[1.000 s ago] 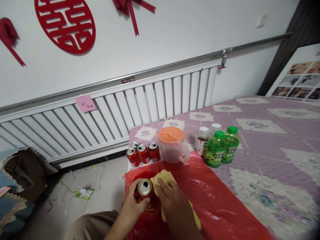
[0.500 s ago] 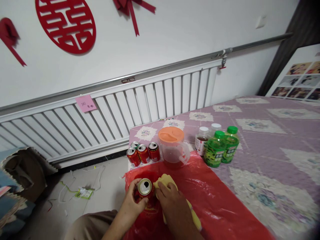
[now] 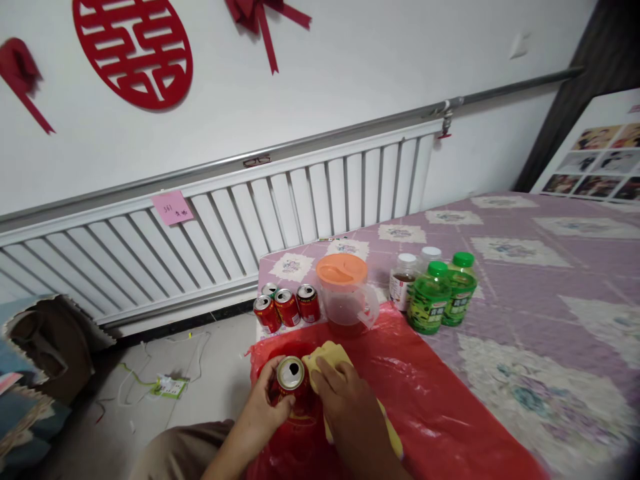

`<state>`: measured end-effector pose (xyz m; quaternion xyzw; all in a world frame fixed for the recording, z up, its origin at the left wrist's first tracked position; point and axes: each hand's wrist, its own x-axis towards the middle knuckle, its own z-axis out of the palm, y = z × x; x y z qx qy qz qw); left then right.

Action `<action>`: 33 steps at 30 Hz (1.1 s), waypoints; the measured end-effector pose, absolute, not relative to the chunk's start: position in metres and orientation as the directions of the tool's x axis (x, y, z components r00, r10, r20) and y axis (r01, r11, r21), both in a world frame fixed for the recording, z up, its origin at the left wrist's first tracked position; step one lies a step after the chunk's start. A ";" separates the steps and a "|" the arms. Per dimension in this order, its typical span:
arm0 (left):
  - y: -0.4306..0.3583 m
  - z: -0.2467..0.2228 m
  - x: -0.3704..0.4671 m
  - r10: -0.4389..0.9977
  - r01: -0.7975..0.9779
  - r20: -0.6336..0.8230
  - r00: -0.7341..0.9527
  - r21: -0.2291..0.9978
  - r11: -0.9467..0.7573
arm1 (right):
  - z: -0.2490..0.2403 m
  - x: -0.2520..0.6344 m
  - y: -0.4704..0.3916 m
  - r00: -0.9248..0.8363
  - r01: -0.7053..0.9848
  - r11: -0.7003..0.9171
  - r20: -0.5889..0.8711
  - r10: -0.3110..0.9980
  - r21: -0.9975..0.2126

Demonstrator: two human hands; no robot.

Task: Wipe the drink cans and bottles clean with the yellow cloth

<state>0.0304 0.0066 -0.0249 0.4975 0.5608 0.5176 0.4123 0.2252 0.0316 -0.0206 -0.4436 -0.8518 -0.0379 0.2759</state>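
Note:
An opened red drink can [image 3: 291, 375] stands upright in the grip of my left hand [image 3: 273, 400], its silver top facing up. The fingers and thumb wrap its left side. My right hand [image 3: 345, 403] is closed on a yellow cloth [image 3: 334, 353], pressed near the can's right side. Part of the cloth hangs out beneath that hand and lies on a red plastic sheet [image 3: 425, 400]. Behind the can, several opened drink cans [image 3: 287, 308] stand grouped at the table's left edge.
A clear pitcher [image 3: 345, 303] with an orange lid stands behind the hands. Two green-capped bottles [image 3: 431, 300] and two white-capped bottles [image 3: 403, 283] are to its right on the floral tablecloth [image 3: 500, 307]. A white radiator [image 3: 300, 207] runs along the wall. Loose cords [image 3: 130, 383] lie on the floor.
My right hand and the yellow cloth have shifted slightly up and left along the can's side. My left hand keeps hold of the can, almost unmoved.

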 end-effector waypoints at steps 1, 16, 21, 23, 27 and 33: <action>0.006 -0.024 0.031 0.985 0.132 0.048 -0.167 0.991 -0.026 | -0.021 0.224 0.032 -0.464 0.787 0.594 0.476 0.747 -0.165; 0.005 -0.031 0.031 0.972 0.241 0.067 -0.226 0.971 -0.011 | -0.014 0.221 0.029 -0.513 0.811 0.572 0.320 0.797 -0.125; 0.005 -0.035 0.034 0.955 0.249 0.084 -0.285 0.968 -0.011 | -0.013 0.221 0.028 -0.495 0.824 0.555 0.335 0.802 -0.111; 0.006 -0.035 0.035 0.944 0.273 0.104 -0.312 0.962 -0.016 | -0.011 0.221 0.027 -0.495 0.826 0.554 0.336 0.802 -0.106; 0.007 -0.037 0.035 0.932 0.303 0.123 -0.340 0.953 -0.015 | -0.010 0.222 0.026 -0.493 0.829 0.550 0.327 0.806 -0.104; 0.007 -0.043 0.033 0.937 0.296 0.129 -0.326 0.955 -0.028 | -0.021 0.222 0.030 -0.488 0.829 0.555 0.390 0.781 -0.073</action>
